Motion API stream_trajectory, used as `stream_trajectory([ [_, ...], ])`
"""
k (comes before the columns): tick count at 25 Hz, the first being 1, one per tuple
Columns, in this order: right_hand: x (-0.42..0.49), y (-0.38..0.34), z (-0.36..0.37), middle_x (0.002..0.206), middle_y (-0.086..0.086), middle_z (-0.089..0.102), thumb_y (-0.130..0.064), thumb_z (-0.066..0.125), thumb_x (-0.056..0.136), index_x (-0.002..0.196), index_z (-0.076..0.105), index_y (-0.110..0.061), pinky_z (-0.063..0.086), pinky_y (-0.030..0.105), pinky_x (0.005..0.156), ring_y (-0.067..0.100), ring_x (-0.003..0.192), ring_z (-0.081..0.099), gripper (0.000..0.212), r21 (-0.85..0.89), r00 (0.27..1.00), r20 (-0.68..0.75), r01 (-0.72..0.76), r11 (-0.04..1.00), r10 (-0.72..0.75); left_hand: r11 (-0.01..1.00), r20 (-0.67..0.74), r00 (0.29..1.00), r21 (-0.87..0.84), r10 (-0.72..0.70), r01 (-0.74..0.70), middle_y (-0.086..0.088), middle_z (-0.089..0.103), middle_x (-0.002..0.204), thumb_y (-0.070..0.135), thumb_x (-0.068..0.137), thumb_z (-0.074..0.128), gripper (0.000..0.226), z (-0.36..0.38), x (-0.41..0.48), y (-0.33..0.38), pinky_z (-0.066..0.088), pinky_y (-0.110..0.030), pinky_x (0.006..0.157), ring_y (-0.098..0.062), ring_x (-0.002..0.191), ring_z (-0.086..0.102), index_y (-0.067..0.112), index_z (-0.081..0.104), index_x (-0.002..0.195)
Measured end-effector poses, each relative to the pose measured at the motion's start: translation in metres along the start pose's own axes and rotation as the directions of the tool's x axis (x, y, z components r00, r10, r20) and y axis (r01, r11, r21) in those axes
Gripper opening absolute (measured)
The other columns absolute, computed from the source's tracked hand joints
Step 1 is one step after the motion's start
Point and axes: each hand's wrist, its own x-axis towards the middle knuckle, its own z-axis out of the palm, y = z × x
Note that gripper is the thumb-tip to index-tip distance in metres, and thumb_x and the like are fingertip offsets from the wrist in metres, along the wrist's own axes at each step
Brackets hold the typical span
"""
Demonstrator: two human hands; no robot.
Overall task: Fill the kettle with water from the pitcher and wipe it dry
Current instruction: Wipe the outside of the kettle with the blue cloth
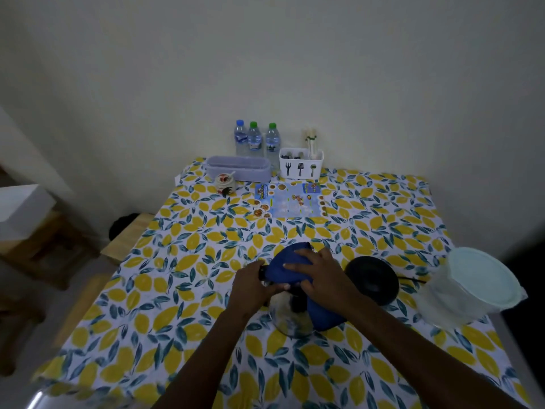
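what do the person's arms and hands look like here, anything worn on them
Both arms are bare from the bottom of the frame up to the fingers: no sleeves show. The left hand and the right hand wear no gloves, and no watch, bracelet or ring can be made out, though the dim light makes small details hard to tell. A few pale fingernails show on both hands.

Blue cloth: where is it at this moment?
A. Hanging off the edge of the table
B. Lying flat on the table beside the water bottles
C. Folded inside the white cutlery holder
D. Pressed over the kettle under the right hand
D. The blue cloth is draped over the top of the kettle, with the right hand spread on it and the left hand at the kettle's side.
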Motion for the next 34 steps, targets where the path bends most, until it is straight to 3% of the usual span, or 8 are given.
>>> stream_trajectory([
  [4, 0.022, -0.007, -0.005, 0.148, 0.001, 0.038, -0.02, 0.04, 0.092, 0.128, 0.056, -0.033, 0.044, 0.045, 0.081, 0.033, 0.11, 0.036, 0.042, -0.04, 0.999, 0.034, 0.002, 0.999, -0.001, 0.999, 0.163, 0.985, -0.015, 0.053, -0.051, -0.01, 0.064, 0.125, 0.018, 0.084, 0.071, 0.048, -0.024, 0.004, -0.008, 0.044, -0.03, 0.09, -0.024, 0.111, 0.059, 0.014, 0.056, 0.129],
  [13, -0.023, 0.001, 0.02, 0.127, -0.003, 0.062, -0.026, 0.043, 0.077, 0.108, 0.068, -0.04, 0.036, 0.031, 0.054, 0.024, 0.085, 0.036, 0.043, -0.271, 0.965, -0.086, 0.215, 0.938, -0.246, 0.994, 0.167, 0.98, 0.018, 0.106, -0.11, -0.015, 0.064, 0.123, 0.013, 0.09, 0.063, 0.034, -0.033, 0.005, -0.007, 0.043, -0.026, 0.088, -0.029, 0.112, 0.059, 0.012, 0.06, 0.124],
  [19, 0.011, 0.001, 0.003, 0.134, 0.002, 0.053, -0.01, 0.045, 0.086, 0.115, 0.067, -0.025, 0.039, 0.041, 0.084, 0.025, 0.1, 0.04, 0.04, 0.169, 0.968, -0.145, -0.178, 0.969, 0.203, 0.958, 0.268, 0.929, 0.06, 0.254, -0.28, -0.012, 0.065, 0.11, 0.029, 0.077, 0.077, 0.048, -0.014, 0.007, 0.014, 0.052, -0.037, 0.085, -0.023, 0.099, 0.062, 0.009, 0.06, 0.116],
  [21, 0.029, 0.012, -0.005, 0.132, 0.009, 0.054, -0.008, 0.044, 0.089, 0.116, 0.065, -0.019, 0.038, 0.041, 0.095, 0.029, 0.111, 0.048, 0.036, 0.282, 0.953, -0.015, -0.285, 0.916, 0.301, 0.956, 0.233, 0.934, 0.054, 0.27, -0.29, -0.005, 0.066, 0.111, 0.05, 0.071, 0.076, 0.065, -0.003, 0.007, 0.017, 0.053, -0.033, 0.084, -0.017, 0.098, 0.062, 0.019, 0.055, 0.125],
  [24, 0.043, 0.028, -0.015, 0.139, 0.014, 0.048, -0.014, 0.042, 0.095, 0.125, 0.058, -0.013, 0.04, 0.034, 0.083, 0.031, 0.115, 0.051, 0.034, 0.329, 0.887, 0.189, -0.462, 0.824, 0.422, 0.954, 0.153, 0.953, 0.109, 0.26, -0.278, -0.004, 0.068, 0.108, 0.065, 0.068, 0.068, 0.072, 0.005, 0.009, 0.018, 0.049, -0.031, 0.081, -0.02, 0.096, 0.062, 0.022, 0.055, 0.124],
  [29, 0.034, 0.054, -0.023, 0.12, 0.016, 0.061, -0.017, 0.043, 0.093, 0.118, 0.062, -0.022, 0.049, 0.05, 0.086, 0.035, 0.1, 0.06, 0.031, 0.456, 0.832, 0.343, -0.553, 0.697, 0.435, 0.897, 0.202, 0.953, 0.34, 0.224, -0.283, -0.004, 0.062, 0.115, 0.082, 0.068, 0.048, 0.084, 0.016, 0.021, 0.007, 0.047, -0.05, 0.088, -0.026, 0.105, 0.056, 0.021, 0.05, 0.126],
  [31, 0.024, 0.051, -0.013, 0.12, 0.011, 0.062, -0.037, 0.049, 0.094, 0.115, 0.063, -0.025, 0.049, 0.05, 0.092, 0.031, 0.102, 0.061, 0.028, 0.643, 0.817, 0.397, -0.573, 0.508, 0.419, 0.897, 0.203, 0.946, 0.316, 0.253, -0.308, -0.004, 0.062, 0.118, 0.083, 0.069, 0.045, 0.086, 0.018, 0.023, 0.003, 0.048, -0.049, 0.087, -0.025, 0.107, 0.057, 0.021, 0.048, 0.129],
  [34, 0.023, 0.057, 0.01, 0.11, 0.009, 0.069, -0.075, 0.048, 0.075, 0.116, 0.064, -0.028, 0.052, 0.045, 0.089, 0.03, 0.099, 0.066, 0.065, 0.772, 0.761, 0.483, -0.604, 0.2, 0.433, 0.907, 0.167, 0.932, 0.229, 0.323, -0.355, -0.006, 0.065, 0.115, 0.08, 0.072, 0.045, 0.084, 0.014, 0.02, 0.01, 0.05, -0.041, 0.085, -0.023, 0.103, 0.06, 0.019, 0.051, 0.129],
])
